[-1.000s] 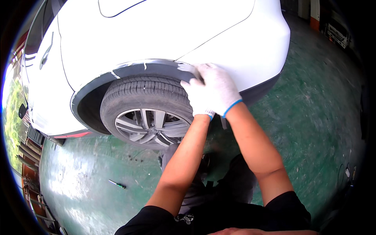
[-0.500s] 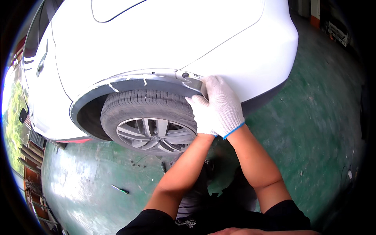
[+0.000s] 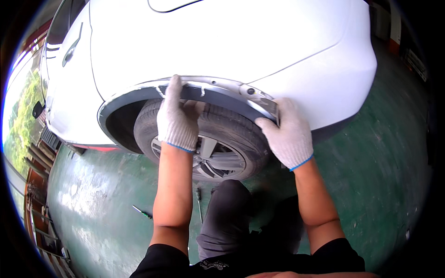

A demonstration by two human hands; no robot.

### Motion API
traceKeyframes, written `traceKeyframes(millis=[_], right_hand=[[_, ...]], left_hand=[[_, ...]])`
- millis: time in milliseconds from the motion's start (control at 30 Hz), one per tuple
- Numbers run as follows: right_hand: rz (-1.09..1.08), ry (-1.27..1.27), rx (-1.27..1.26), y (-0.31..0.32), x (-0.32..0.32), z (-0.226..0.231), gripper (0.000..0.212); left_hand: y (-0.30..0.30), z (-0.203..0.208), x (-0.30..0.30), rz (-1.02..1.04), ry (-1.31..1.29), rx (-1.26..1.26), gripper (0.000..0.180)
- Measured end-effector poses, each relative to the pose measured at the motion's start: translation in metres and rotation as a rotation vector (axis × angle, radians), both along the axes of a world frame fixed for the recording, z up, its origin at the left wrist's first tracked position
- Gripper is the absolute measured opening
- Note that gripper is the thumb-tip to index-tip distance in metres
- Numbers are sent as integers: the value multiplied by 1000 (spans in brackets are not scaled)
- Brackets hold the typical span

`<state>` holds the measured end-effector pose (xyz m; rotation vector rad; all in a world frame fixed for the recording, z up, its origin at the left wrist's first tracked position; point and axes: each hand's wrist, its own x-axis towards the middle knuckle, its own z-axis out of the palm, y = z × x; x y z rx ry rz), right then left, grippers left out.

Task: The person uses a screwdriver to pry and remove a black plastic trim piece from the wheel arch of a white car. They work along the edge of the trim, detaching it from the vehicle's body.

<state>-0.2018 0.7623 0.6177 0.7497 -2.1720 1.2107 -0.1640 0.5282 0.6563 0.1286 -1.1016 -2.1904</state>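
A dark grey wheel arch trim (image 3: 222, 97) with scraped, whitish upper edges curves over the rear wheel of a white car (image 3: 222, 41). My left hand (image 3: 177, 118), in a white knit glove, is on the trim left of its middle. Its fingers reach up over the outer face, with the thumb below the lower edge, in front of the tyre (image 3: 232, 118). At the trim's right end, my right hand (image 3: 292, 134), gloved alike, grips the end piece between thumb and fingers. Beside it, a strip of bare body edge with holes (image 3: 251, 91) shows above the trim.
A green-handled screwdriver (image 3: 142, 212) lies on the green floor (image 3: 92, 185) at the left. Another long thin tool (image 3: 199, 204) lies beside my knee (image 3: 229, 199), below the alloy wheel (image 3: 208, 155). Wooden shelving (image 3: 39, 204) stands at the far left.
My left hand has moved left from beside the right hand to the trim's left-middle part. The right hand stays at the trim's right end. The view has shifted, showing my knee more.
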Motion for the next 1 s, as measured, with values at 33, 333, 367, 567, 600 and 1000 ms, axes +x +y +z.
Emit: traceKeyframes(millis=[33,333,367,567,600,1000], right_hand=[[16,-50,9,-1,0,2,34],[126,-129,-41,14,9,-8,35],[132,-149,-49,13,10,-7,37],[111,-320,-31,12,13,20,34],[156,-383,-18,17,13,30,27],[-52,-747,-49,6,37,217,43]], left_hand=[[-5,1,-2,-5,-50,7,43],[23,22,4,11,-128,95,37],[24,26,5,13,-153,124,41],[21,56,12,-6,-395,212,58],[20,65,14,-4,-408,228,60],[9,46,8,-61,-437,212,60]])
